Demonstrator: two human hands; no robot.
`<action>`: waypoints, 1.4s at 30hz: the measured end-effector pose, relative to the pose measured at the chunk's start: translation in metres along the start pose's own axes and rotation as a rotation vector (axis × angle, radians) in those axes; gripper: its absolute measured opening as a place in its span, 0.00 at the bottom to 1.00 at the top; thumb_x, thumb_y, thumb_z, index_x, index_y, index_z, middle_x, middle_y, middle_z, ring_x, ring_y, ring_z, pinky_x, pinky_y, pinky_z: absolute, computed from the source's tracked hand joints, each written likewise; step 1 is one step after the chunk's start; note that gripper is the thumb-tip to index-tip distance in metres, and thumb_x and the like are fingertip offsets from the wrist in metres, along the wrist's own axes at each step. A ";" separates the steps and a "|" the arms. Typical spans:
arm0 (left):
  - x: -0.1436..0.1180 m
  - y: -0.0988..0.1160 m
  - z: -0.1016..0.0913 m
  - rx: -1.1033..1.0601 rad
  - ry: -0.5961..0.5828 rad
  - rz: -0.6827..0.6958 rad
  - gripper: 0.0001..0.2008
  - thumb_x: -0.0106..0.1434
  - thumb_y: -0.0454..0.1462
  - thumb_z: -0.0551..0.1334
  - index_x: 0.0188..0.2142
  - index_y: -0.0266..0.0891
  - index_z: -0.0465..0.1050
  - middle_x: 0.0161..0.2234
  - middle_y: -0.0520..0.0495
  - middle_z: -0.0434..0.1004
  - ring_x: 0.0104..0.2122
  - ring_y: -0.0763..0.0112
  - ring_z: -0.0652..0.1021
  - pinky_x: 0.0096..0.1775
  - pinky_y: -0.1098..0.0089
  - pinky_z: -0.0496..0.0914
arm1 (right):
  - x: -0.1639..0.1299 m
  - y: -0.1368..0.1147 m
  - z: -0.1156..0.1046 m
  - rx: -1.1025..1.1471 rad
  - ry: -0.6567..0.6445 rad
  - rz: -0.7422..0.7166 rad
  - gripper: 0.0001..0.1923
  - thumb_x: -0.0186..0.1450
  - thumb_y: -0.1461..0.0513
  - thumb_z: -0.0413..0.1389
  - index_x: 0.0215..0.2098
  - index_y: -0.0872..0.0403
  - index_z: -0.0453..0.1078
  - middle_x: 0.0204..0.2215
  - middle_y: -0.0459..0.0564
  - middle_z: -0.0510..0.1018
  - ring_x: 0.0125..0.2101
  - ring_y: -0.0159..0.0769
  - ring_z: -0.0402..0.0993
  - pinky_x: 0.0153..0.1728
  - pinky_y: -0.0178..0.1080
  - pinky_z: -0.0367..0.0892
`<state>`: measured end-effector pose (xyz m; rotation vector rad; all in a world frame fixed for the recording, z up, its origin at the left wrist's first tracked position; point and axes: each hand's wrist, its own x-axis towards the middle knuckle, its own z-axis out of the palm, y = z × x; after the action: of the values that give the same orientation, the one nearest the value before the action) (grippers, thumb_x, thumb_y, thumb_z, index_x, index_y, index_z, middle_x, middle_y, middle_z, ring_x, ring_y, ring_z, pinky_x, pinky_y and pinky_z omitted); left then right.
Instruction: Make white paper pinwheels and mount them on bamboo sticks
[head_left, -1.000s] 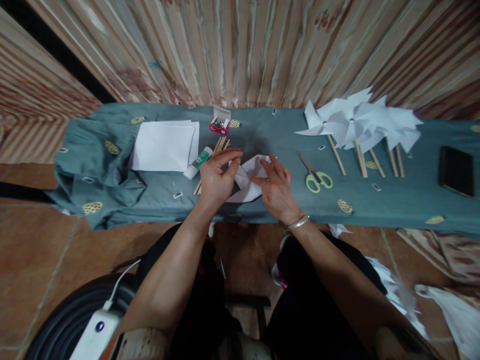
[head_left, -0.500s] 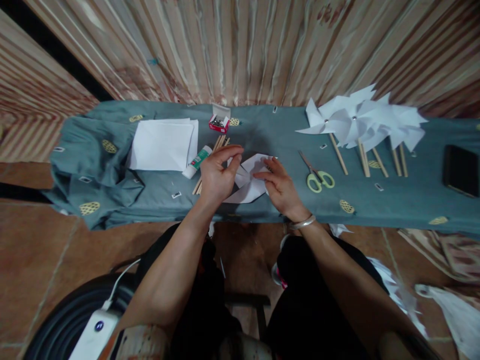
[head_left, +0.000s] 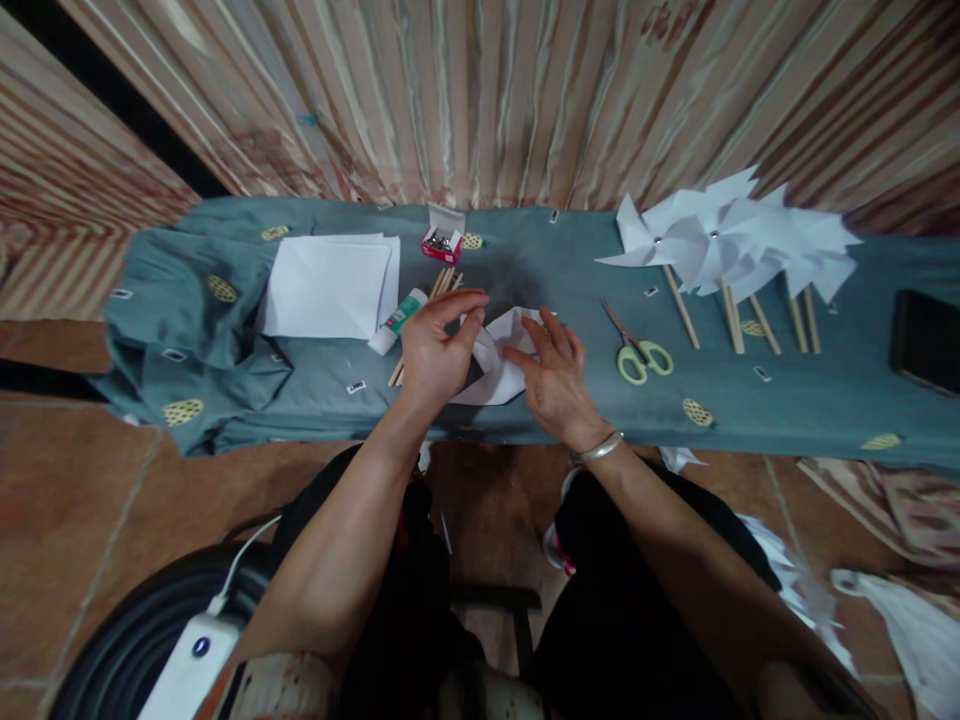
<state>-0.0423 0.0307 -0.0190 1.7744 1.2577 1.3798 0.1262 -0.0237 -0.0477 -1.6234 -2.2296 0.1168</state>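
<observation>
Beneath both my hands, a sheet of white paper (head_left: 499,385) lies partly folded, with its flaps curling up toward the middle. My left hand (head_left: 439,345) is over its left side, thumb and forefinger closed in a pinch. Whatever sits between those fingertips is too small to make out. My right hand (head_left: 559,375), with a bracelet at the wrist, rests on the paper's right side, its fingers bent and apart. Just left of my left hand lie a green and white glue stick (head_left: 397,320) and several wooden sticks (head_left: 444,283), partly covered by the hand.
Green-handled scissors (head_left: 636,352) lie right of my right hand. Several paper pinwheels (head_left: 716,235) on sticks overlap at the back right, near a black phone-like object (head_left: 924,340). A paper stack (head_left: 326,285) and a small red box (head_left: 441,243) of metal pins are at the left.
My right hand's fingers have shifted slightly left and lifted a little over the paper, whose right flap is bent further inward. My left hand keeps its pinch in nearly the same spot.
</observation>
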 end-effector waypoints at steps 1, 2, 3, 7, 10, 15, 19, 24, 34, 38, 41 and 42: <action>0.000 0.000 0.000 -0.002 -0.001 0.001 0.09 0.61 0.34 0.61 0.37 0.40 0.80 0.42 0.47 0.83 0.44 0.66 0.80 0.51 0.64 0.72 | 0.000 -0.002 0.000 -0.019 -0.003 -0.010 0.21 0.66 0.71 0.45 0.50 0.51 0.73 0.65 0.53 0.62 0.68 0.50 0.44 0.63 0.58 0.47; -0.001 0.000 0.000 -0.006 -0.002 0.003 0.09 0.61 0.34 0.61 0.37 0.40 0.80 0.42 0.47 0.83 0.44 0.66 0.80 0.51 0.64 0.72 | 0.000 -0.005 0.000 -0.037 -0.007 -0.019 0.21 0.66 0.71 0.45 0.50 0.53 0.73 0.65 0.55 0.62 0.68 0.50 0.44 0.64 0.58 0.47; -0.001 0.001 0.001 -0.011 -0.002 0.005 0.09 0.61 0.34 0.61 0.37 0.40 0.81 0.42 0.47 0.83 0.44 0.66 0.80 0.50 0.64 0.72 | 0.001 -0.006 0.000 -0.051 -0.011 -0.029 0.20 0.66 0.71 0.45 0.50 0.54 0.73 0.65 0.56 0.62 0.68 0.50 0.45 0.64 0.57 0.47; -0.002 0.000 0.003 -0.014 0.000 0.014 0.09 0.61 0.34 0.61 0.37 0.40 0.81 0.41 0.48 0.83 0.43 0.66 0.80 0.49 0.64 0.73 | 0.002 -0.006 0.000 -0.042 -0.016 -0.029 0.20 0.66 0.71 0.45 0.50 0.55 0.73 0.64 0.57 0.62 0.68 0.49 0.45 0.64 0.57 0.47; -0.002 -0.001 0.003 -0.011 0.008 0.010 0.09 0.61 0.34 0.61 0.37 0.40 0.81 0.41 0.47 0.83 0.43 0.66 0.80 0.49 0.64 0.73 | 0.003 0.000 -0.001 0.007 -0.016 0.014 0.22 0.65 0.71 0.46 0.50 0.51 0.74 0.64 0.53 0.63 0.68 0.50 0.44 0.63 0.57 0.48; 0.001 -0.003 0.003 -0.018 0.013 -0.002 0.09 0.61 0.34 0.61 0.37 0.39 0.81 0.42 0.46 0.83 0.44 0.65 0.80 0.49 0.64 0.73 | 0.006 0.010 -0.003 0.140 -0.034 0.077 0.25 0.62 0.72 0.45 0.49 0.49 0.76 0.64 0.52 0.63 0.68 0.53 0.47 0.60 0.59 0.54; 0.002 -0.004 0.003 -0.027 0.016 0.010 0.09 0.61 0.34 0.61 0.38 0.38 0.81 0.41 0.45 0.83 0.44 0.65 0.80 0.50 0.64 0.72 | 0.009 0.016 0.003 0.267 -0.001 0.091 0.25 0.61 0.71 0.45 0.48 0.49 0.76 0.64 0.50 0.64 0.67 0.52 0.48 0.60 0.60 0.55; 0.004 -0.004 0.005 -0.041 0.024 0.017 0.09 0.61 0.33 0.61 0.38 0.38 0.81 0.41 0.46 0.83 0.43 0.66 0.80 0.49 0.64 0.73 | 0.012 0.021 0.007 0.343 0.049 0.093 0.25 0.62 0.70 0.44 0.48 0.49 0.76 0.63 0.50 0.65 0.67 0.50 0.50 0.61 0.61 0.55; 0.003 -0.003 0.008 -0.019 -0.012 0.023 0.09 0.62 0.34 0.61 0.38 0.39 0.80 0.42 0.46 0.83 0.43 0.66 0.80 0.49 0.64 0.73 | -0.002 0.011 -0.007 0.139 0.016 0.017 0.23 0.62 0.72 0.46 0.47 0.49 0.77 0.64 0.52 0.63 0.67 0.51 0.48 0.61 0.59 0.54; 0.002 -0.002 0.009 -0.002 -0.025 0.021 0.09 0.62 0.34 0.61 0.38 0.39 0.80 0.42 0.46 0.83 0.43 0.66 0.80 0.49 0.64 0.73 | -0.001 0.007 -0.006 0.060 0.014 -0.039 0.20 0.65 0.71 0.47 0.45 0.50 0.77 0.64 0.52 0.63 0.68 0.51 0.46 0.62 0.58 0.50; 0.001 -0.001 0.009 -0.006 -0.027 0.030 0.09 0.62 0.33 0.61 0.38 0.38 0.80 0.42 0.46 0.83 0.43 0.67 0.80 0.49 0.65 0.73 | 0.000 0.003 -0.004 0.035 0.021 -0.051 0.19 0.65 0.70 0.46 0.45 0.51 0.76 0.64 0.52 0.62 0.68 0.50 0.45 0.63 0.58 0.47; 0.000 -0.001 0.009 -0.004 -0.030 0.035 0.09 0.62 0.33 0.61 0.38 0.38 0.80 0.42 0.46 0.83 0.43 0.67 0.80 0.49 0.65 0.73 | 0.000 0.002 -0.004 0.039 0.023 -0.048 0.19 0.65 0.70 0.46 0.45 0.51 0.76 0.65 0.52 0.62 0.68 0.49 0.45 0.64 0.58 0.47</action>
<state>-0.0340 0.0326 -0.0227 1.8161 1.2130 1.3688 0.1293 -0.0232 -0.0449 -1.5416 -2.2334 0.1273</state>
